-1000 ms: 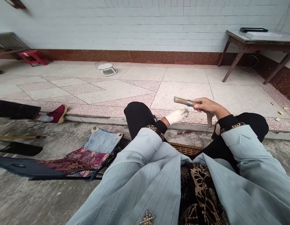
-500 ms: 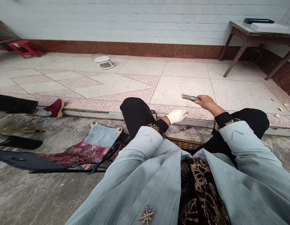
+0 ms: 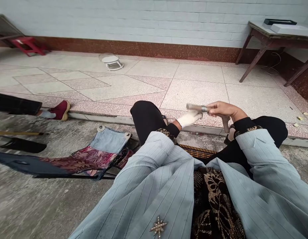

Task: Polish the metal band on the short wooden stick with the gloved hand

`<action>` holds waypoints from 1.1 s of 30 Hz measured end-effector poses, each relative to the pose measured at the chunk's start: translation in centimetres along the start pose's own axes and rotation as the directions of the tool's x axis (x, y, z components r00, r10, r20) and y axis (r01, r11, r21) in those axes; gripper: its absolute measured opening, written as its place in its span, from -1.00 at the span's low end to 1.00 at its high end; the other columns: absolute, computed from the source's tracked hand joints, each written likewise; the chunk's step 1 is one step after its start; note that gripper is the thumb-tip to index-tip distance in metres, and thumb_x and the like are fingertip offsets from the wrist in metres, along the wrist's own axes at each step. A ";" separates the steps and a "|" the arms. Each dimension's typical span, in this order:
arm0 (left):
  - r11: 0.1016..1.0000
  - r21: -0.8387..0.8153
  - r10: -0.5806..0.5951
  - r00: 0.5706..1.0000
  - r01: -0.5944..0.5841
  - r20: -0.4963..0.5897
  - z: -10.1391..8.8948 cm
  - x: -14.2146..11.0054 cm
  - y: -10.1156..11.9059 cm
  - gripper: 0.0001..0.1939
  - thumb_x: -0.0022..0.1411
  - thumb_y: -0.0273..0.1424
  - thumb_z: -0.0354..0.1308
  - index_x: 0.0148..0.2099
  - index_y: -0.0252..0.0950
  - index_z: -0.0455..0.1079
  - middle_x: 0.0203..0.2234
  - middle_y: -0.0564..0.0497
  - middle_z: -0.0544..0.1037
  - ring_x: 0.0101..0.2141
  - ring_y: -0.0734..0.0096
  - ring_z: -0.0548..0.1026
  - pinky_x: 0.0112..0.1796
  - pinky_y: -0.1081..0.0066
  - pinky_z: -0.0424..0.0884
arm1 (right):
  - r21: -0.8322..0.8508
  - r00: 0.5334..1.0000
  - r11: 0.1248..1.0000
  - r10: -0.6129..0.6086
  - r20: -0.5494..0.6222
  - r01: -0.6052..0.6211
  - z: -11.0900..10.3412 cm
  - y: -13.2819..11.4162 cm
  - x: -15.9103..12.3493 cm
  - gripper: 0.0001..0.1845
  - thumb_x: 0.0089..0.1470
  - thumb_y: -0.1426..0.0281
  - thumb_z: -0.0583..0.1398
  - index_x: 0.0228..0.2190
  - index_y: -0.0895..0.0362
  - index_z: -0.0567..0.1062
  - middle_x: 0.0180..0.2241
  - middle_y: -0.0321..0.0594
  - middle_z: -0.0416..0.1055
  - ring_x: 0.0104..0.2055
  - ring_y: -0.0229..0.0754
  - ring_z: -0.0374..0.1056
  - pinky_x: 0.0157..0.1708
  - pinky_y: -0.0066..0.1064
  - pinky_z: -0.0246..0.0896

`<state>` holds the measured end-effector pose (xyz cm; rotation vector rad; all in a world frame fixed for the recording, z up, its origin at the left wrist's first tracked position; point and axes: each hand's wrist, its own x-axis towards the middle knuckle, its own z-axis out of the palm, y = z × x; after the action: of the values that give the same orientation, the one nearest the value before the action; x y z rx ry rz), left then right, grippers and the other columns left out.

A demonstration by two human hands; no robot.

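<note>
My right hand (image 3: 222,109), bare, is wrapped round a short, pale brown, stick-like tool (image 3: 192,106) with silvery wire wound about its middle. The tool's blunt end points left, slightly blurred. Below my right palm hangs a pale brown piece (image 3: 226,124); I cannot tell whether it belongs to the tool. My left hand (image 3: 190,119) wears a white knit glove and is just under the tool's left part. Its fingers are drawn together toward the right; whether they touch the tool or hold something small is hidden.
A woven basket edge (image 3: 196,151) shows between my knees, before a raised tiled step (image 3: 198,93). On my left stand a folding fabric chair (image 3: 94,156) and another person's red shoe (image 3: 59,110). Farther off are a white stool (image 3: 111,59), a red stool (image 3: 28,44) and a wooden table (image 3: 265,35).
My right hand has turned, and the tool has come left and down over my gloved left hand. The pale brown piece below my right palm has come into sight. The view has shifted slightly.
</note>
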<state>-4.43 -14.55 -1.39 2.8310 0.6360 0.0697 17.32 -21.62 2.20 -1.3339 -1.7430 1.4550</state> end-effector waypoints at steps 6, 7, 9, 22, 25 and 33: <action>0.989 -0.141 -0.028 0.999 0.032 0.028 0.2 -0.5 0.0 -0.69 0.39 -0.31 -0.16 -0.08 -0.30 0.37 -0.28 -0.09 0.56 -0.26 0.34 0.47 -0.21 0.44 0.31 | 0.219 0.830 0.975 0.099 -0.549 0.029 -0.2 0.6 1.2 -0.82 0.02 0.37 0.26 -0.30 0.18 0.49 -0.49 -0.27 0.32 -0.52 -0.34 0.18 -0.53 -0.47 0.10; 0.989 -0.147 -0.025 0.999 0.029 0.030 0.3 -0.6 0.0 -0.70 0.38 -0.31 -0.15 -0.09 -0.29 0.38 -0.28 -0.08 0.56 -0.25 0.34 0.47 -0.21 0.45 0.31 | 0.192 0.793 0.981 0.127 -0.596 -0.014 -0.3 0.9 1.5 -0.81 0.03 0.39 0.25 -0.27 0.20 0.49 -0.50 -0.27 0.31 -0.54 -0.34 0.16 -0.54 -0.47 0.08; 0.987 -0.158 -0.020 0.999 0.025 0.032 0.5 -0.7 0.0 -0.71 0.37 -0.31 -0.13 -0.10 -0.28 0.38 -0.29 -0.07 0.55 -0.25 0.33 0.48 -0.19 0.44 0.31 | 0.093 0.735 0.987 0.158 -0.660 -0.128 -0.5 1.3 1.9 -0.79 0.06 0.41 0.22 -0.23 0.23 0.50 -0.50 -0.25 0.32 -0.55 -0.34 0.15 -0.55 -0.46 0.06; 0.960 -0.273 -0.070 0.998 0.065 -0.006 0.5 -0.4 -1.5 -0.73 0.33 -0.31 -0.09 -0.15 -0.27 0.41 -0.32 -0.11 0.54 -0.20 0.26 0.45 -0.14 0.34 0.28 | -0.522 0.892 0.811 0.412 0.185 -0.266 0.9 1.5 1.6 -0.71 -0.16 0.36 0.35 -0.28 0.13 0.64 -0.49 -0.31 0.43 -0.45 -0.27 0.23 -0.37 -0.41 0.11; 0.949 -0.303 -0.108 0.993 0.090 -0.044 0.5 0.2 -2.1 -0.66 0.36 -0.30 -0.17 -0.15 -0.30 0.41 -0.32 -0.10 0.54 -0.26 0.31 0.44 -0.18 0.36 0.30 | -0.294 0.970 0.953 0.135 0.204 -0.071 0.4 0.9 1.1 -0.58 -0.09 0.25 0.33 -0.15 0.12 0.59 -0.45 -0.33 0.40 -0.44 -0.30 0.17 -0.38 -0.42 0.08; 0.968 -0.233 -0.111 0.993 0.098 -0.044 1.7 0.3 -2.8 -0.68 0.35 -0.30 -0.14 -0.17 -0.31 0.42 -0.33 -0.10 0.54 -0.27 0.29 0.48 -0.17 0.37 0.32 | 0.172 0.984 0.984 -0.009 -0.177 0.040 1.0 0.9 1.5 -0.81 -0.01 0.34 0.29 -0.30 0.14 0.51 -0.48 -0.30 0.33 -0.47 -0.33 0.18 -0.45 -0.46 0.14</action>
<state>-5.10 -12.35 -3.73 2.5761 0.7378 0.1935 16.25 -20.73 0.77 -1.3007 -1.4789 1.3966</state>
